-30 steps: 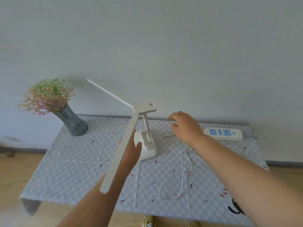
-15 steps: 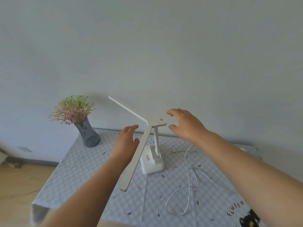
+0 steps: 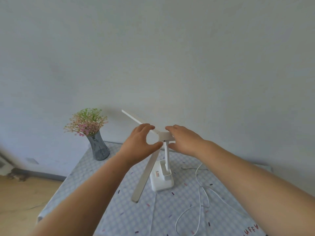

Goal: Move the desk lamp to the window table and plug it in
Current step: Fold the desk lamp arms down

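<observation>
- Pale wall behind; checked table carries the desk lamp mid-table, vase at its far left corner.
- I see my left hand and right hand spread loose around the lamp head hinge, gripping nothing.
- I'd steady the hinge gently, keeping the base flat.
- Cord trails toward the right edge; mind it.
</observation>
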{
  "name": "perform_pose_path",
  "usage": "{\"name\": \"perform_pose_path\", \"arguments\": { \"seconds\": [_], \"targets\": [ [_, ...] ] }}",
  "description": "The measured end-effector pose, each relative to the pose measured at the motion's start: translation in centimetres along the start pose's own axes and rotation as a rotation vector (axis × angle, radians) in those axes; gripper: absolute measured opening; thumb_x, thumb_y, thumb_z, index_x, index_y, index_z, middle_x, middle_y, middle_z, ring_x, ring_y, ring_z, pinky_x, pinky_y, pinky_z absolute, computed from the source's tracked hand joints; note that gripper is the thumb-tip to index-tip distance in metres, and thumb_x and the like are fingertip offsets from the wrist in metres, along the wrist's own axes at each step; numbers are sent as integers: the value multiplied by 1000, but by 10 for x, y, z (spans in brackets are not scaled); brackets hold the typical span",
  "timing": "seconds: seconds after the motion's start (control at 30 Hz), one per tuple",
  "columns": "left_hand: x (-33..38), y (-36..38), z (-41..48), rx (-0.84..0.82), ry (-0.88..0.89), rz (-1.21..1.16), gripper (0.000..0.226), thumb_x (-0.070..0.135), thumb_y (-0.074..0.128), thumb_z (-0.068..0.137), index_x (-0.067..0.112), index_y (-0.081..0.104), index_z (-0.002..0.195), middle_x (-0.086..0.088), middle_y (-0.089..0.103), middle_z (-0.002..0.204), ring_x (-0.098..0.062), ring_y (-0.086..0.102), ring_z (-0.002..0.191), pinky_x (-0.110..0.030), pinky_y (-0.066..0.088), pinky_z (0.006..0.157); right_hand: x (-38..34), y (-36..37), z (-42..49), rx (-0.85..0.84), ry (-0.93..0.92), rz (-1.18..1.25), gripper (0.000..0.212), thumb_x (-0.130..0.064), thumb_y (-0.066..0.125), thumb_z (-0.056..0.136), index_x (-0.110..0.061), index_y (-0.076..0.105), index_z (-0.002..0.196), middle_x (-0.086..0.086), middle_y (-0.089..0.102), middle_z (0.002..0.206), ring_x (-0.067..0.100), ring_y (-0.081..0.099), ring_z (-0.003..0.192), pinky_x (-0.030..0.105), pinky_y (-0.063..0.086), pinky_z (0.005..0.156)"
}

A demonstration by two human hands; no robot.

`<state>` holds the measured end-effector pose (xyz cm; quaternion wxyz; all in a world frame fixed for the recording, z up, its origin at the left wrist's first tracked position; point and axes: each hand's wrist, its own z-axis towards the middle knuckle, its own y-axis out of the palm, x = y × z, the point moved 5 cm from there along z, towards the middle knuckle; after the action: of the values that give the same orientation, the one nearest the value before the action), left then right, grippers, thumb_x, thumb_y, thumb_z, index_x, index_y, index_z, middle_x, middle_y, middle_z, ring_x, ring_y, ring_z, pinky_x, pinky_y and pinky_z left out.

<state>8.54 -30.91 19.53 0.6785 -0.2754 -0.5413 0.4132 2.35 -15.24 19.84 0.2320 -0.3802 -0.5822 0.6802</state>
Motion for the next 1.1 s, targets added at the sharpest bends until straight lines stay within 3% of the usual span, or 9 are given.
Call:
{"name": "perform_pose_path", "arguments": {
  "seconds": [0.13, 0.3, 0.47, 0.63, 0.9, 1.1],
  "targets": [
    [-1, 11, 3, -190, 15, 120, 92, 69, 57, 72, 31, 24, 149, 13, 14, 159, -5, 6, 146, -32, 14, 116, -3, 5, 4, -48, 2, -70, 48, -27, 58, 88, -17, 44, 133, 3, 51, 123, 24, 52, 111, 38, 48, 83],
    [-4, 18, 10, -289, 52, 215, 103, 73, 53, 72, 27, 9, 153, 7, 1, 162, -8, -6, 148, -33, -4, 118, -3, 7, 7, -62, 8, -102, 33, -25, 54, 89, -16, 51, 121, 4, 54, 115, 24, 55, 104, 36, 48, 77],
    [-5, 24, 18, -391, 51, 337, 108, 75, 52, 71, 26, 3, 153, 3, -6, 162, -13, -13, 148, -46, -10, 119, -1, 8, 11, -79, 34, -100, 29, -23, 54, 89, -17, 50, 117, 4, 55, 109, 24, 56, 94, 36, 48, 74],
    [-1, 25, 21, -402, 59, 381, 106, 72, 55, 71, 24, 9, 153, 0, 0, 162, -16, -9, 148, -49, -7, 119, -1, 10, 19, -136, 46, -173, 30, -25, 51, 92, -15, 50, 120, 5, 56, 110, 25, 58, 95, 37, 49, 77],
    [-2, 22, 25, -347, 82, 388, 105, 71, 58, 66, 22, 19, 151, -1, 15, 159, -19, 5, 147, -45, 3, 120, 0, 26, 23, -164, 71, -199, 49, -37, 52, 93, -11, 35, 130, 6, 47, 120, 28, 57, 98, 36, 39, 66],
    [-3, 14, 32, -312, 110, 422, 100, 69, 60, 65, 19, 31, 146, 0, 36, 144, -21, 29, 134, -37, 18, 115, -2, 30, 29, -179, 64, -184, 45, -37, 52, 94, -12, 35, 127, 6, 46, 116, 24, 51, 87, 35, 37, 63]
  ]
}}
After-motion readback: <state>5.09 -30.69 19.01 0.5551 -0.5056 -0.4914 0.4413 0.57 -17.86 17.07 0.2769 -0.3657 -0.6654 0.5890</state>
